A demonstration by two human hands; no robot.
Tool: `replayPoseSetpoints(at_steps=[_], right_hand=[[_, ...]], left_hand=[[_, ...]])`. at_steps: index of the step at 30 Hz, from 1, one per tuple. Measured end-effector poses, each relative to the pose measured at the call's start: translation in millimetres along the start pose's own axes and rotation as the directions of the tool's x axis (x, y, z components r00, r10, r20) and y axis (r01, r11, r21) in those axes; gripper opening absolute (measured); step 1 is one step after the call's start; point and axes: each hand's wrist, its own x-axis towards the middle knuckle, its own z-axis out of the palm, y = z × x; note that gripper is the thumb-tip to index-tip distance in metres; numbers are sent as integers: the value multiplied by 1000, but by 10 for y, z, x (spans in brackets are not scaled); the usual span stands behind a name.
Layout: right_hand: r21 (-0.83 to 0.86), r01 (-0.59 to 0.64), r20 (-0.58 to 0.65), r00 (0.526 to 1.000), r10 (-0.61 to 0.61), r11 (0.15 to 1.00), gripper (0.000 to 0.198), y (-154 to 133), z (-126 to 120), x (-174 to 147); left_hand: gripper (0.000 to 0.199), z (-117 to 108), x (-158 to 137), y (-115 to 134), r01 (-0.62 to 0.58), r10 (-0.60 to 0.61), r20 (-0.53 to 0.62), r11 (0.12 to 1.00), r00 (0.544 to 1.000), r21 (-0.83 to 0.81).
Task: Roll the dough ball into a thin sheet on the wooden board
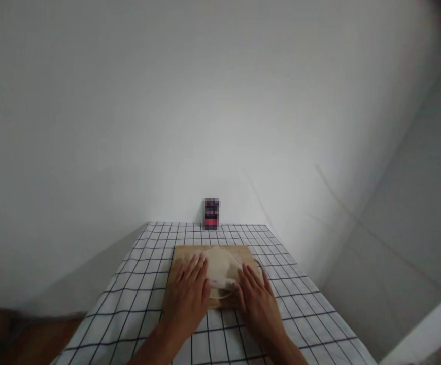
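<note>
A wooden board (180,252) lies on the table, with a pale, flat sheet of dough (220,261) spread over it. Along its near side, between my hands, runs a thicker whitish band, perhaps a folded edge; I cannot make out exactly what it is. My left hand (193,291) lies palm down over the dough's left side, fingers stretched forward. On the right side, my right hand (257,296) rests palm down in the same way, its fingers spread on the dough and the board's right part. What is under both palms is hidden.
A white tablecloth with dark grid lines (129,289) covers the table. At its far edge a small dark and red object (211,214), blurred out, stands against the white wall (212,101). Brown flooring or furniture (33,337) shows at lower left.
</note>
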Motion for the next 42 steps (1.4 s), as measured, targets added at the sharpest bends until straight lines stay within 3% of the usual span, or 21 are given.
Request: replayPoseSetpoints(at_steps=[5,10,16,21,29,36,39,42], right_hand=[[23,-71,161,985,66,997,50,112,-32,594],[47,-64,282,958,49,997,53,275,71,1230],[76,6,325,945,-31,997,49,357,229,1615],[68,-8,321,947,-15,998,49,391,213,1384],[74,-23,193,981,8,997,50,224,-74,671],[18,10,8,1000,-10,1000,54,100,-59,-7],[26,10,6,1000,-10,1000,53,102,-43,-29],[29,-11,72,997,9,1000,50,140,-70,228]], left_hand=[[52,107,359,-67,58,-56,118,998,991,-12],[50,285,777,-228,113,-118,226,993,967,35],[53,385,869,-377,168,-183,239,982,954,81],[54,273,732,-236,123,-149,175,981,973,151],[53,11,467,3,-6,-3,144,998,990,66],[58,-83,12,72,-178,181,-33,980,983,85],[56,-61,0,73,-169,173,-50,982,984,79],[53,6,142,52,-129,128,13,990,992,51]])
